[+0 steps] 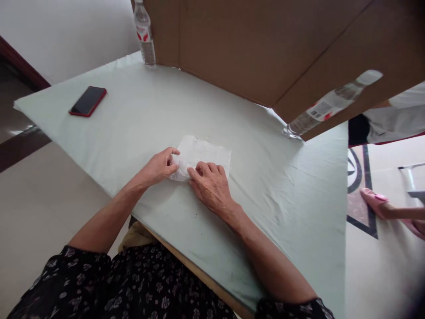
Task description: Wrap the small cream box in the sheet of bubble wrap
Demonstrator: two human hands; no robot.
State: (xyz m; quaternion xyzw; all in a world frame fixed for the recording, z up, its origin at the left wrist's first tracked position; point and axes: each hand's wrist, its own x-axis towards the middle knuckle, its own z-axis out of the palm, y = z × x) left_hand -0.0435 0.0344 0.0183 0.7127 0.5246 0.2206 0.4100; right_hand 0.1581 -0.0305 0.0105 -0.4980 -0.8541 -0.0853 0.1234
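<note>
A small whitish, see-through sheet [206, 152] that looks like bubble wrap lies on the pale green tablecloth [212, 115]. At the sheet's left edge, my left hand [161, 165] has its thumb and fingers bent around the plastic. My right hand [210, 182] lies over the near side, with its fingers curled and the thumb and fingertips pressed on the sheet. The wrists rest close to the table's near edge. Part of the sheet is hidden under my right fingers.
A phone [88, 101] with a red case lies at the left. A large cardboard panel [226, 48] stands along the far side, with a clear bottle [144, 35] at its left end and another bottle [327, 108] at the right. Beyond the table's right edge, another person's foot [376, 203] shows.
</note>
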